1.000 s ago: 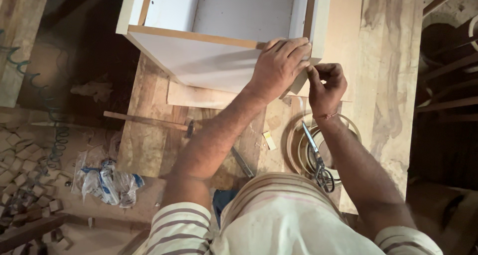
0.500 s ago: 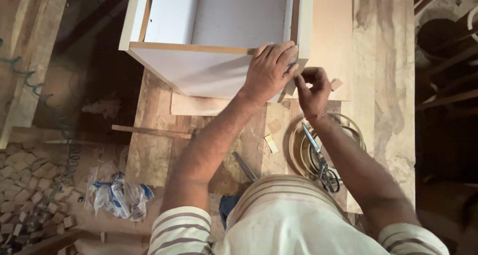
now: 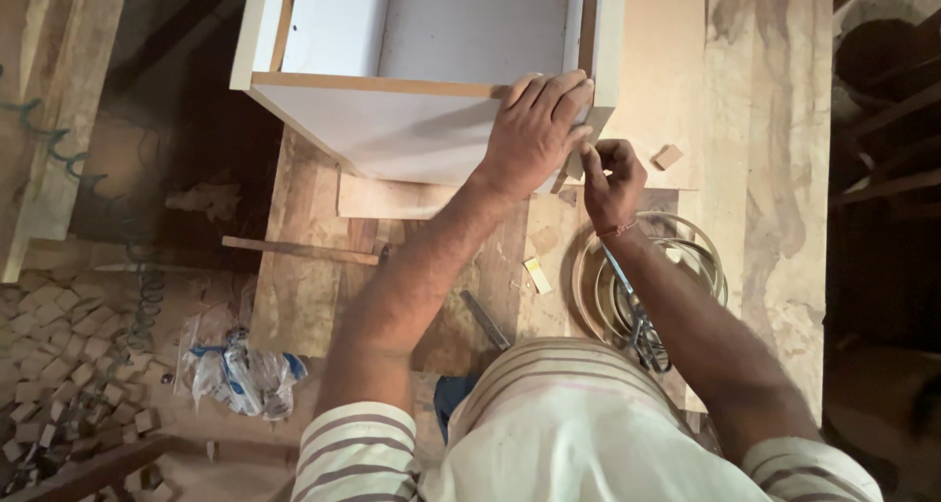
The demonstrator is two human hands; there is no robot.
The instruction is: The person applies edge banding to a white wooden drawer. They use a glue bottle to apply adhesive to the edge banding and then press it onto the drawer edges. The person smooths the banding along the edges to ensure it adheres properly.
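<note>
Smooth matt white laminate cabinet panel [image 3: 392, 134] with raw wood edge, on rough, stained wooden workbench [image 3: 774, 198].

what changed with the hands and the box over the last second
Little changed. The left hand stays pressed flat on the near corner of the white box. The right hand stays pinched at that corner's edge, perhaps on a thin strip; what it grips is too small to tell. The view shifted a bit. The coil, scissors and wood block stay put on the bench.
</note>
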